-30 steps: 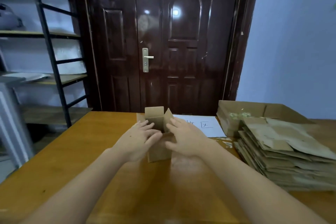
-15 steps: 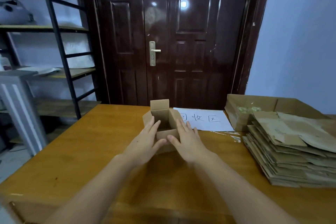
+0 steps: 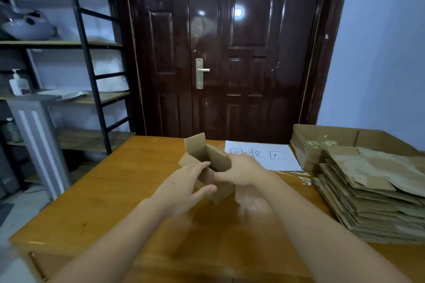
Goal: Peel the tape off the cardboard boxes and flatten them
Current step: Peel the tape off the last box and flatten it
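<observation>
Head view: a small open cardboard box point(image 3: 208, 167) sits tilted at the centre of the wooden table point(image 3: 110, 190), its flaps raised. The left hand point(image 3: 184, 187) lies against the box's 9 o'clock side with fingers nearly straight, thumb along the near wall. The right hand point(image 3: 241, 171) grips it from 3 o'clock, fingers curled round the upper flap. At 2 o'clock from the box lies a white paper sign point(image 3: 259, 155); at 3 o'clock rises a stack of flattened cardboard point(image 3: 372, 193), with an open carton point(image 3: 322, 142) just behind it.
</observation>
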`<action>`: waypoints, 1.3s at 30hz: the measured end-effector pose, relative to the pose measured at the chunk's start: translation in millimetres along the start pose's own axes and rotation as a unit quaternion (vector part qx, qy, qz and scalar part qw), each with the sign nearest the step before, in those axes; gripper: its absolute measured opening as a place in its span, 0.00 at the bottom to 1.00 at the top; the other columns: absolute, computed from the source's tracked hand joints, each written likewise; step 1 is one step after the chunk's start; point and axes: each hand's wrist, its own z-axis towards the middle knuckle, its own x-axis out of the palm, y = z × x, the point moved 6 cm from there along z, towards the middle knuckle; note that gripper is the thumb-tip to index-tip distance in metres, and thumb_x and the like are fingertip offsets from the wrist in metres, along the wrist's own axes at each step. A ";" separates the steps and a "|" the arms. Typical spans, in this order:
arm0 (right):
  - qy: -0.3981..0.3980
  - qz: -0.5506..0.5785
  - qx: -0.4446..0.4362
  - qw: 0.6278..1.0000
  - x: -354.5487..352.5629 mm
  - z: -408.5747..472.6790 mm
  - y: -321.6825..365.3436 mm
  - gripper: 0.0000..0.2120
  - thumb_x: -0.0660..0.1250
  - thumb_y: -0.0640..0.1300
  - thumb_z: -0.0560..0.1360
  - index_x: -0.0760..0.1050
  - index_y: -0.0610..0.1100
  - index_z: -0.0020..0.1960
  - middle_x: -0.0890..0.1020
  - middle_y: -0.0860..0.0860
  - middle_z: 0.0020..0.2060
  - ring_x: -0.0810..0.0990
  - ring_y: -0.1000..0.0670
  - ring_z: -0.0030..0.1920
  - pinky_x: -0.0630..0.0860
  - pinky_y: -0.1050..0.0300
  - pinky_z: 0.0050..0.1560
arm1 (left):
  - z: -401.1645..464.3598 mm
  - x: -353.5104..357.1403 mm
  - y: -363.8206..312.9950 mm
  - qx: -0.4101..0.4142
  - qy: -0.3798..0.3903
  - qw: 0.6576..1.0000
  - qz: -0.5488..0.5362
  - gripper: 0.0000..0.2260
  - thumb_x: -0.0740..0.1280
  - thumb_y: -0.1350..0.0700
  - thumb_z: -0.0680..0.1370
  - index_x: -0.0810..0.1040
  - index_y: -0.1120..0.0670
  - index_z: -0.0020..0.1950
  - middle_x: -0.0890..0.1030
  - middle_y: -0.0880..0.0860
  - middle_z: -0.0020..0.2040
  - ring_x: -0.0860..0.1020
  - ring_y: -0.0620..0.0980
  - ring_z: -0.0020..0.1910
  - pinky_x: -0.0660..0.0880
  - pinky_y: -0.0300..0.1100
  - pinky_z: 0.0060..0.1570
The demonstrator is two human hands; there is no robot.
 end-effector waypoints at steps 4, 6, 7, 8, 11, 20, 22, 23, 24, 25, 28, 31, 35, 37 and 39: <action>0.070 -0.007 -0.060 0.996 -10.1 -3.5 6.9 0.30 0.71 0.61 0.70 0.67 0.63 0.70 0.79 0.58 0.52 0.76 0.53 0.55 0.74 0.52 0.63 | 26.6 -31.7 -4.5 0.066 -0.004 0.989 0.133 0.26 0.59 0.37 0.84 0.66 0.46 0.80 0.68 0.46 0.79 0.62 0.47 0.80 0.59 0.49 0.80; 0.092 -0.030 -0.082 0.992 -10.5 -1.2 6.7 0.35 0.71 0.57 0.69 0.63 0.64 0.73 0.78 0.58 0.51 0.78 0.52 0.53 0.76 0.57 0.53 | 41.7 -35.1 1.5 0.054 0.045 0.975 0.209 0.34 0.57 0.31 0.81 0.62 0.49 0.82 0.59 0.50 0.83 0.52 0.51 0.84 0.48 0.52 0.83; 0.098 -0.036 -0.086 0.991 -10.5 0.1 5.2 0.36 0.71 0.55 0.70 0.62 0.62 0.74 0.77 0.60 0.51 0.78 0.53 0.53 0.74 0.59 0.51 | 46.4 -35.5 5.9 0.041 0.072 0.969 0.234 0.39 0.55 0.28 0.80 0.59 0.50 0.83 0.56 0.51 0.84 0.49 0.53 0.84 0.44 0.52 0.82; 0.101 -0.028 -0.093 0.990 -12.4 -2.8 6.1 0.36 0.71 0.53 0.71 0.60 0.62 0.76 0.75 0.62 0.53 0.76 0.55 0.54 0.72 0.61 0.51 | 49.7 -34.8 10.9 0.029 0.093 0.965 0.245 0.42 0.53 0.25 0.78 0.57 0.50 0.84 0.54 0.52 0.85 0.47 0.53 0.84 0.43 0.52 0.82; 0.094 -0.006 -0.118 0.989 -10.8 -10.6 7.5 0.37 0.69 0.48 0.78 0.53 0.57 0.81 0.63 0.64 0.65 0.64 0.61 0.66 0.62 0.66 0.61 | 46.6 -26.2 25.2 -0.015 0.136 0.966 0.217 0.48 0.48 0.22 0.75 0.51 0.52 0.85 0.51 0.53 0.85 0.47 0.56 0.84 0.44 0.54 0.81; -0.069 0.103 -0.142 0.982 35.9 1.7 -9.2 0.46 0.62 0.72 0.75 0.48 0.53 0.83 0.47 0.61 0.82 0.37 0.65 0.78 0.51 0.50 0.80 | 34.8 12.4 48.0 -0.138 0.002 0.985 -0.107 0.50 0.67 0.26 0.72 0.53 0.49 0.85 0.50 0.43 0.85 0.58 0.48 0.81 0.64 0.49 0.77; -0.103 0.112 -0.138 0.979 38.5 -0.1 -11.8 0.44 0.60 0.73 0.75 0.49 0.53 0.83 0.48 0.61 0.81 0.39 0.65 0.78 0.54 0.49 0.80 | 34.4 14.9 44.9 -0.150 -0.036 0.979 -0.131 0.48 0.70 0.30 0.73 0.54 0.49 0.85 0.52 0.44 0.85 0.59 0.49 0.81 0.64 0.48 0.76; -0.115 0.121 -0.125 0.978 39.2 -2.4 -14.1 0.44 0.59 0.74 0.74 0.49 0.55 0.83 0.48 0.63 0.81 0.42 0.64 0.79 0.59 0.47 0.79 | 34.6 16.0 44.2 -0.156 -0.044 0.978 -0.132 0.48 0.70 0.30 0.73 0.53 0.49 0.85 0.52 0.45 0.85 0.59 0.49 0.81 0.64 0.48 0.76; -0.124 0.135 -0.110 0.977 42.0 -3.7 -18.5 0.44 0.58 0.76 0.74 0.48 0.59 0.82 0.48 0.66 0.80 0.44 0.63 0.79 0.66 0.43 0.76 | 34.4 16.9 43.7 -0.161 -0.048 0.976 -0.137 0.49 0.71 0.30 0.73 0.53 0.49 0.85 0.53 0.46 0.85 0.59 0.50 0.82 0.64 0.49 0.76; -0.131 0.146 -0.096 0.976 43.9 -6.8 -21.1 0.42 0.58 0.76 0.74 0.47 0.62 0.81 0.46 0.70 0.79 0.46 0.62 0.80 0.73 0.40 0.70 | 34.3 17.2 44.0 -0.161 -0.055 0.974 -0.152 0.49 0.71 0.31 0.72 0.53 0.49 0.85 0.54 0.47 0.85 0.58 0.50 0.82 0.63 0.50 0.77; -0.165 0.162 -0.069 0.970 40.2 -13.5 -26.1 0.41 0.59 0.74 0.75 0.48 0.61 0.82 0.44 0.72 0.77 0.46 0.59 0.80 0.72 0.39 0.70 | 30.2 13.7 49.1 -0.152 -0.082 0.962 -0.214 0.46 0.71 0.32 0.74 0.54 0.48 0.84 0.60 0.47 0.83 0.59 0.49 0.82 0.64 0.53 0.78; -0.197 0.162 -0.031 0.966 29.6 -18.9 -32.2 0.42 0.55 0.70 0.75 0.48 0.53 0.83 0.47 0.60 0.81 0.42 0.57 0.81 0.53 0.47 0.80 | 16.1 10.0 59.7 -0.171 -0.107 0.957 -0.210 0.48 0.67 0.29 0.73 0.50 0.47 0.85 0.53 0.48 0.85 0.52 0.49 0.83 0.60 0.55 0.80; -0.242 0.265 0.025 0.933 22.0 -32.7 -53.8 0.41 0.54 0.69 0.76 0.48 0.51 0.83 0.50 0.56 0.82 0.47 0.55 0.81 0.49 0.54 0.78 | -5.4 17.8 76.7 -0.209 -0.112 0.931 -0.277 0.59 0.70 0.26 0.66 0.41 0.47 0.85 0.51 0.49 0.85 0.55 0.54 0.83 0.61 0.55 0.78; -0.235 0.394 0.079 0.885 31.2 -44.1 -66.8 0.42 0.53 0.71 0.75 0.54 0.52 0.83 0.58 0.57 0.81 0.56 0.54 0.80 0.53 0.52 0.78 | -14.5 27.0 79.4 -0.208 -0.076 0.927 -0.302 0.63 0.72 0.24 0.63 0.41 0.48 0.85 0.57 0.49 0.84 0.60 0.54 0.81 0.63 0.52 0.76; -0.195 0.436 0.096 0.873 48.3 -47.6 -71.7 0.40 0.54 0.72 0.73 0.60 0.54 0.81 0.65 0.58 0.77 0.66 0.54 0.75 0.59 0.52 0.77 | -18.0 40.0 73.9 -0.178 -0.018 0.938 -0.298 0.61 0.72 0.23 0.63 0.45 0.48 0.84 0.64 0.46 0.79 0.65 0.53 0.78 0.65 0.45 0.73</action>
